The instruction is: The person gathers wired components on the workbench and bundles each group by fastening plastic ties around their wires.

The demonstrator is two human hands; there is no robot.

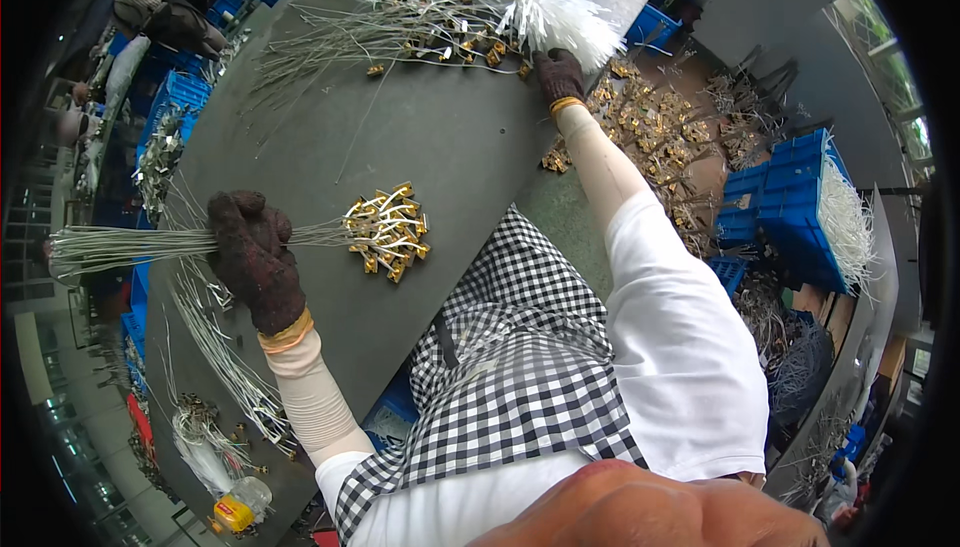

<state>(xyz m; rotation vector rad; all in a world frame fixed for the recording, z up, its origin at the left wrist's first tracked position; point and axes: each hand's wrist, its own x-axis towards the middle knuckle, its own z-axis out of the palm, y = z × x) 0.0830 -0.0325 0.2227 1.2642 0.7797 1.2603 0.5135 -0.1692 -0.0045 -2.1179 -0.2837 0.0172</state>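
Note:
My left hand (pixel 255 259), in a dark knitted glove, is closed around a bundle of thin grey wires (pixel 130 248). The wires lie sideways across the grey table (pixel 430 147). Their right ends carry a cluster of brass-coloured metal clips (pixel 390 232) with white leads, over the tabletop. Stretched far forward, my right hand (pixel 558 77), gloved too, is at the near edge of a thick sheaf of white strips (pixel 545 7). Its fingers look curled; what they hold, if anything, is hidden. Beside it, a pile of loose wires with brass clips (pixel 440 32) spreads to the left.
Many brass-clipped pieces (pixel 650 127) lie in a heap beyond the table's right edge. Stacked blue crates (pixel 785 202) with white strands stand farther right. More wires (pixel 225 347) and a yellow-labelled bottle (pixel 240 507) are at the lower left. Another person (pixel 155 12) is at the upper left.

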